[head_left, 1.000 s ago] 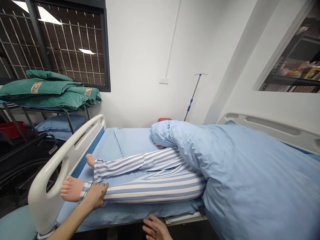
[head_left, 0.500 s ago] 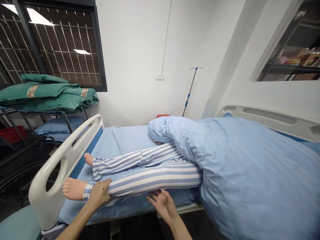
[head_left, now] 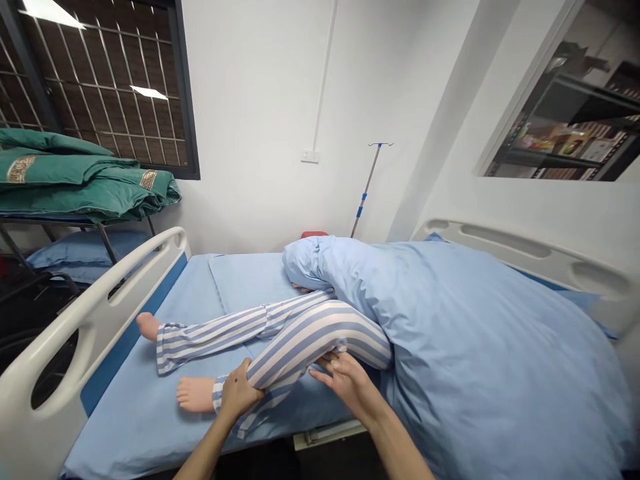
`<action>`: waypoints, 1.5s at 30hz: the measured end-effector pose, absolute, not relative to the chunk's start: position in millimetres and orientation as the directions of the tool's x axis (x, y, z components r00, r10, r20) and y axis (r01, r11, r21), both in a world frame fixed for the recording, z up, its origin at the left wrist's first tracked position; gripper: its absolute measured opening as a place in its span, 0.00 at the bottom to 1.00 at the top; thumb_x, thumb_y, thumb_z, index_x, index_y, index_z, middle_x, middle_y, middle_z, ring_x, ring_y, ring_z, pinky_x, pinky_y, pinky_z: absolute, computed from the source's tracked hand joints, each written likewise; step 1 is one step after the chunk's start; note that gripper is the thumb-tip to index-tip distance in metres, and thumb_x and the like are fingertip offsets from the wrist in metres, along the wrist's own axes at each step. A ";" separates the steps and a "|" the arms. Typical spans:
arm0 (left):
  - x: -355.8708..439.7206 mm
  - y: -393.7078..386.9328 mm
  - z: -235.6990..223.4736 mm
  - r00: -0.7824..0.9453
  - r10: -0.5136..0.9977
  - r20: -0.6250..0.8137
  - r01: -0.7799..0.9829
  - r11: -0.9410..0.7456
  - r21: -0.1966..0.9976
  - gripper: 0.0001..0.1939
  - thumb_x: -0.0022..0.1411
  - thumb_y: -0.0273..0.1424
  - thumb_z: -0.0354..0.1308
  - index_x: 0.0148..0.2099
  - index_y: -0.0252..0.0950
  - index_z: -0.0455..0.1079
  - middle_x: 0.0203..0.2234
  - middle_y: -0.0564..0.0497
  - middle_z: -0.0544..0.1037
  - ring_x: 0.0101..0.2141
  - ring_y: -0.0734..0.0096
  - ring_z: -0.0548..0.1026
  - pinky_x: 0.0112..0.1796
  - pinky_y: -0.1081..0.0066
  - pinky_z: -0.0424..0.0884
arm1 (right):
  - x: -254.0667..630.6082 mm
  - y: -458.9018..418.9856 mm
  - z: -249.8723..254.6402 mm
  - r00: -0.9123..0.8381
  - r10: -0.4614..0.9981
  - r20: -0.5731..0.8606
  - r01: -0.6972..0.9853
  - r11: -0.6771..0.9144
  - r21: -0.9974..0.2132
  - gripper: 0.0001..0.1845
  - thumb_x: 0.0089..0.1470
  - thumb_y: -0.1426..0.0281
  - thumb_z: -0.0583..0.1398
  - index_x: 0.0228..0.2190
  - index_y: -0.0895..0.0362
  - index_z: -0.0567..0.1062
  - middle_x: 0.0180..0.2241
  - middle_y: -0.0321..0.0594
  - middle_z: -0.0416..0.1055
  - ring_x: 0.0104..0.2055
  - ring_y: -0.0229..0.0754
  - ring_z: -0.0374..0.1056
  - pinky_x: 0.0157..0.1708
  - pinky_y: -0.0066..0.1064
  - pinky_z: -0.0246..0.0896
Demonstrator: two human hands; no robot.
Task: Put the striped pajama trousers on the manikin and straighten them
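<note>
On the blue bed sheet [head_left: 150, 400] lies a figure in blue-and-white striped trousers, its upper body hidden under a light blue quilt [head_left: 460, 333]. The near leg [head_left: 300, 337] is bent, its knee raised. My left hand [head_left: 240, 393] is closed round the lower part of this leg, just above the bare near foot [head_left: 196, 395]. Under the bent knee, my right hand [head_left: 350, 387] is cupped with its palm up and its fingers against the cloth; the fingertips are partly hidden. The far leg [head_left: 210, 340] lies straight, its bare foot [head_left: 149, 326] towards the footboard.
A white footboard [head_left: 140, 257] closes the left end of the bed, a headboard [head_left: 505, 240] the right. Behind the bed stands a drip stand [head_left: 367, 190]. Folded green bedding [head_left: 95, 180] lies on a rack at left. Below the bed's near edge a metal frame part [head_left: 330, 435] shows.
The near leg has gone from straight to bent, its foot drawn along the sheet towards the hip. My left hand moved with it; my right hand has risen under the knee. The view has shifted slightly.
</note>
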State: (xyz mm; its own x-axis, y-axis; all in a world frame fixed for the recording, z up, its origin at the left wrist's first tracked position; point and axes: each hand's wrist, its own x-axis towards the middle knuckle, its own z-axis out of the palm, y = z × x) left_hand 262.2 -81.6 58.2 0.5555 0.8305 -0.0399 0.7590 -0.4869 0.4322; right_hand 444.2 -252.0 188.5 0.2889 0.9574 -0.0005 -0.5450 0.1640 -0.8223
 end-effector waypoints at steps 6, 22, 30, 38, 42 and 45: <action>248.5 -71.4 68.1 0.637 0.765 -0.095 0.717 -0.542 0.439 0.22 0.43 0.33 0.55 0.44 0.40 0.59 0.34 0.52 0.74 0.36 0.63 0.72 0.31 0.72 0.59 | 439.9 -250.6 177.4 0.320 0.947 -0.016 -0.537 0.167 -0.827 0.12 0.43 0.68 0.62 0.34 0.55 0.71 0.45 0.42 0.68 0.53 0.51 0.59 0.49 0.48 0.56; 144.9 -50.3 241.9 0.760 0.649 -0.028 0.629 -0.746 -0.220 0.22 0.42 0.30 0.52 0.44 0.36 0.63 0.36 0.44 0.75 0.36 0.51 0.72 0.35 0.59 0.64 | 370.0 -220.1 98.6 0.264 0.944 -0.199 -0.900 0.167 -0.402 0.07 0.36 0.69 0.64 0.23 0.52 0.72 0.31 0.34 0.73 0.45 0.51 0.67 0.50 0.47 0.55; 143.3 -80.9 252.7 0.763 0.644 -0.053 0.612 -0.747 -0.258 0.22 0.43 0.27 0.51 0.44 0.34 0.62 0.34 0.42 0.75 0.34 0.53 0.72 0.34 0.58 0.65 | 362.6 -221.3 69.6 0.228 0.943 -0.242 -0.947 0.156 -0.282 0.06 0.37 0.72 0.64 0.23 0.53 0.73 0.29 0.33 0.74 0.38 0.45 0.69 0.48 0.43 0.56; 128.8 -75.4 213.5 0.733 0.680 0.010 0.671 -0.721 -0.173 0.27 0.41 0.27 0.52 0.47 0.36 0.63 0.36 0.44 0.75 0.35 0.53 0.72 0.35 0.60 0.63 | 365.5 -228.0 77.7 0.195 0.956 -0.219 -0.960 0.139 -0.244 0.05 0.41 0.71 0.63 0.26 0.53 0.73 0.30 0.34 0.73 0.39 0.44 0.68 0.50 0.44 0.56; 128.1 -72.7 186.4 0.683 0.730 0.023 0.730 -0.680 -0.066 0.27 0.39 0.28 0.52 0.47 0.38 0.63 0.38 0.46 0.75 0.36 0.52 0.72 0.35 0.61 0.63 | 371.3 -239.4 96.2 0.196 0.963 -0.184 -0.951 0.141 -0.275 0.05 0.43 0.70 0.61 0.28 0.53 0.73 0.32 0.35 0.73 0.42 0.45 0.66 0.52 0.47 0.53; 137.7 -71.6 160.7 0.642 0.767 0.012 0.766 -0.642 0.045 0.28 0.38 0.29 0.54 0.47 0.39 0.63 0.40 0.47 0.75 0.39 0.53 0.72 0.36 0.64 0.63 | 381.1 -249.5 115.0 0.196 0.972 -0.127 -0.938 0.148 -0.313 0.05 0.42 0.69 0.61 0.27 0.53 0.73 0.34 0.36 0.72 0.45 0.46 0.64 0.53 0.49 0.51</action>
State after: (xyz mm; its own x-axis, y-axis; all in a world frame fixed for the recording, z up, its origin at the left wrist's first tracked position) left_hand 137.7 -71.6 160.7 0.6420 0.7666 0.0115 0.7656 -0.6418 0.0451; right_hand 381.1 -249.5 115.0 0.1958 0.9724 -0.1266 -0.9381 0.1482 -0.3130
